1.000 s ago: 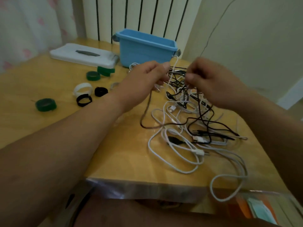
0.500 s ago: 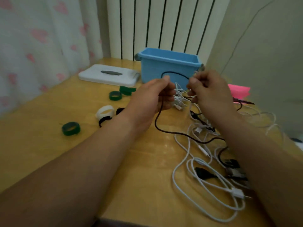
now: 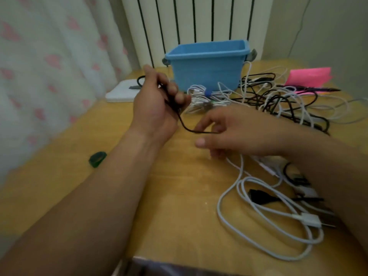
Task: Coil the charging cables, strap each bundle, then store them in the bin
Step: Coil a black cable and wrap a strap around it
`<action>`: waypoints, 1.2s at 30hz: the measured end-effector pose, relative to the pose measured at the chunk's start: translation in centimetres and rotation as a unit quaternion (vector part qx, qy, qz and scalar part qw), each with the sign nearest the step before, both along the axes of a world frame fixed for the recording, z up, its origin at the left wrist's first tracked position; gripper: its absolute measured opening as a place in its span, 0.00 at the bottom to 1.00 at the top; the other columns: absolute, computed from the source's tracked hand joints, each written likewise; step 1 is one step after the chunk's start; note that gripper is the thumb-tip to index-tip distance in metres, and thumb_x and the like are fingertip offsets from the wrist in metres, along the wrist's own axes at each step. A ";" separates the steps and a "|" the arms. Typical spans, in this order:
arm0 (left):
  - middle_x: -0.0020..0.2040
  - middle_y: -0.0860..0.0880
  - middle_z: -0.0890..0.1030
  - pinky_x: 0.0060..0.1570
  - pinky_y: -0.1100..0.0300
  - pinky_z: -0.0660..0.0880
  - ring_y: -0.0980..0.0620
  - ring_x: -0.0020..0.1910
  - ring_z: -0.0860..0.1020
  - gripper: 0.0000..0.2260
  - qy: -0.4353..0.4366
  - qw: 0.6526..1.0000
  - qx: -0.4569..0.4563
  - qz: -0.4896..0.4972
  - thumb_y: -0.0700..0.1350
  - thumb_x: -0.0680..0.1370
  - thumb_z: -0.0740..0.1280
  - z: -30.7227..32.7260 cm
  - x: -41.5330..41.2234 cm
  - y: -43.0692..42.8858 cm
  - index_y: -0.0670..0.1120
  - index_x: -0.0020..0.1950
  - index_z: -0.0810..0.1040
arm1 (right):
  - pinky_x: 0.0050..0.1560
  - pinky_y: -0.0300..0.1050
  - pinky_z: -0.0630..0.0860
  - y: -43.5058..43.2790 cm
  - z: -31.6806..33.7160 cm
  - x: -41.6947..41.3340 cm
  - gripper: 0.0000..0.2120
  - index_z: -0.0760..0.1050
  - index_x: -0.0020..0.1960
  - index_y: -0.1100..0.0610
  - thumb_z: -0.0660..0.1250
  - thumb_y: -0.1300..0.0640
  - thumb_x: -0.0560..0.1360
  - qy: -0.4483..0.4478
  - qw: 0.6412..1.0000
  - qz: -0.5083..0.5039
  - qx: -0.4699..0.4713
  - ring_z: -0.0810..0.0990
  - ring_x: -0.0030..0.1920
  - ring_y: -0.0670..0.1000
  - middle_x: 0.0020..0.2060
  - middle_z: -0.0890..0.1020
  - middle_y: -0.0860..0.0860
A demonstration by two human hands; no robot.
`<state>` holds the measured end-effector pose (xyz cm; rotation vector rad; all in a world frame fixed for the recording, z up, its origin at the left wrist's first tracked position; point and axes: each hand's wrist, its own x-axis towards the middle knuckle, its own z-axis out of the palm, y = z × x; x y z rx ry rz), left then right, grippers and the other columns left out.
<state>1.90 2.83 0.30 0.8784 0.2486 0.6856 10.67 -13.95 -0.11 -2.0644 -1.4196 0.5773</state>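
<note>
Early days imo. The surface (image 3: 169, 206) has a big loose tangle of cables (image 3: 278, 100) over its right side. I can't see anything inside the blue bin (image 3: 207, 68) at the far edge. One white bundle (image 3: 205, 98) lies strapped just in front of it. The left hand (image 3: 157, 104) is curled round a black cable (image 3: 185, 126), and the right hand (image 3: 235, 130) pinches its tail. A green strap (image 3: 97, 158) sits near left.

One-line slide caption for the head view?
Left hand grips a black cable while the right hand holds its slack, blue bin and tangled cables behind.
</note>
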 end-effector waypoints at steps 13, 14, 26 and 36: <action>0.39 0.51 0.77 0.24 0.63 0.61 0.54 0.33 0.71 0.21 0.224 0.928 0.290 -0.066 0.64 0.83 0.67 -1.3 0.3 -0.1 0.47 0.59 0.77 | 0.35 0.44 0.77 -3.3 2.5 3.1 0.08 0.77 0.57 0.48 0.67 0.60 0.82 -0.053 0.974 -0.157 0.157 0.84 0.35 0.41 0.41 0.84 0.49; 0.40 0.51 0.78 0.24 0.64 0.62 0.54 0.35 0.72 0.20 0.233 0.917 0.313 -0.078 0.64 0.83 0.67 -1.4 0.3 -0.5 0.48 0.59 0.77 | 0.35 0.44 0.77 -3.1 2.4 3.2 0.08 0.77 0.57 0.49 0.67 0.60 0.81 -0.051 0.971 -0.159 0.171 0.84 0.35 0.42 0.42 0.83 0.50; 0.41 0.48 0.85 0.40 0.55 0.74 0.51 0.38 0.79 0.13 0.262 0.803 0.522 -0.122 0.60 0.84 0.68 -2.0 0.0 -1.9 0.51 0.54 0.82 | 0.40 0.28 0.69 -1.3 1.1 2.3 0.02 0.80 0.50 0.47 0.72 0.50 0.80 -0.111 0.938 -0.190 0.267 0.80 0.43 0.37 0.42 0.83 0.42; 0.29 0.48 0.66 0.29 0.58 0.70 0.48 0.28 0.70 0.20 0.131 0.952 0.263 -0.080 0.56 0.89 0.58 -1.9 0.3 -0.9 0.44 0.47 0.76 | 0.35 0.38 0.71 -1.3 0.5 2.6 0.05 0.79 0.51 0.48 0.68 0.49 0.84 -0.099 0.952 -0.194 0.216 0.79 0.32 0.37 0.39 0.85 0.46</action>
